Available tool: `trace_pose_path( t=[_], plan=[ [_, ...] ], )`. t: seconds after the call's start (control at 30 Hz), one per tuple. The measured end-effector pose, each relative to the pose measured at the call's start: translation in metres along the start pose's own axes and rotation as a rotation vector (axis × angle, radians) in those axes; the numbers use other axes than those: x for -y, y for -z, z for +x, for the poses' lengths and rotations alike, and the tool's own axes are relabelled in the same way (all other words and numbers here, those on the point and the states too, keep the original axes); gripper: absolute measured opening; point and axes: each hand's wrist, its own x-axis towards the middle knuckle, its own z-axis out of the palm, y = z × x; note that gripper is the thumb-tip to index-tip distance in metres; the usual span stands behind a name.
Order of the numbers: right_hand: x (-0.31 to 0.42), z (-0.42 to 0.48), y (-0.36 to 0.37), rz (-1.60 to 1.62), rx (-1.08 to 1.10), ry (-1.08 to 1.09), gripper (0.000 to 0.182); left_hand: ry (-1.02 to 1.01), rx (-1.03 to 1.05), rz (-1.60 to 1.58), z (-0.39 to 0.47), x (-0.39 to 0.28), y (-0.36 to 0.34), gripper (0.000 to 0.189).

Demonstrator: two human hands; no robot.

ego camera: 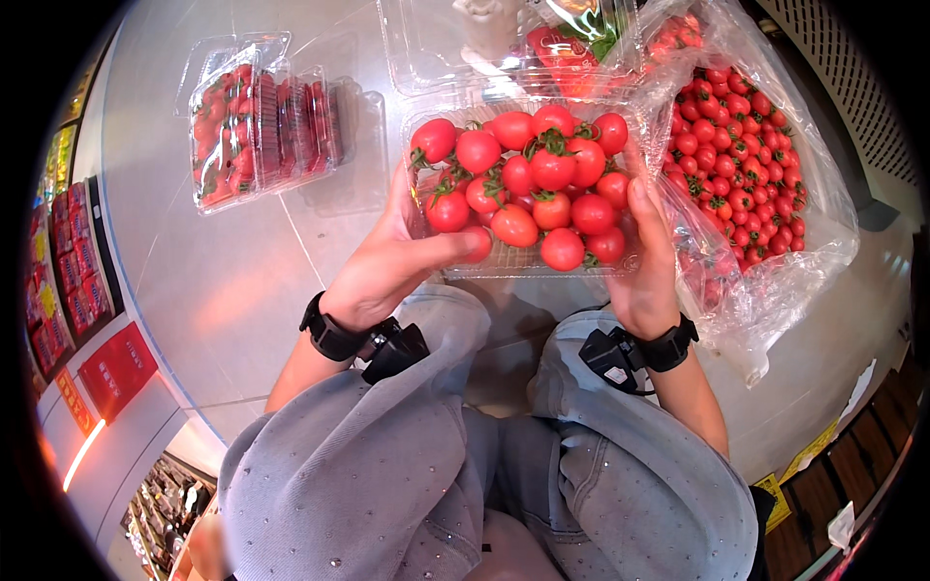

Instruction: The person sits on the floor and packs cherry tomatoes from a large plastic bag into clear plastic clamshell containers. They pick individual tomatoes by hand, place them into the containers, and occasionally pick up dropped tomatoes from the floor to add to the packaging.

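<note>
Between my two hands is an open clear plastic clamshell box (501,263), heaped with red cherry tomatoes (518,174) on green stems. My left hand (385,254) grips the box's left side, its thumb pressed against a tomato near the front corner. On the opposite side my right hand (649,254) holds the wall, thumb upright at the rim. The box's transparent lid (436,51) is folded back, away from me. To the right, a large clear plastic bag (825,247) lies spread around a mass of loose cherry tomatoes (726,160).
Several filled clamshell boxes (254,138) stand in a row on the grey tiled floor (240,290) at the left. Shelves with red packaged goods (76,261) line the left edge. A perforated panel (846,80) rises at the upper right, with dark wooden slats (835,472) at the lower right.
</note>
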Motion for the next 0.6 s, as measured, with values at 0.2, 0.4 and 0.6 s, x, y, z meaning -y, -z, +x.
trace_pose_path(
  t=[0.2, 0.4, 0.6],
  plan=[
    [0.001, 0.000, 0.001, -0.007, 0.002, 0.002, 0.055, 0.051, -0.038, -0.047, -0.001, -0.013, -0.006, 0.090],
    [-0.003, 0.001, 0.005, -0.017, -0.006, 0.027, 0.054, -0.076, -0.030, 0.252, 0.003, 0.005, -0.002, 0.091],
    [0.004, 0.000, 0.007, 0.069, 0.064, -0.076, 0.051, 0.028, 0.157, -0.351, 0.001, -0.003, 0.023, 0.066]
  ],
)
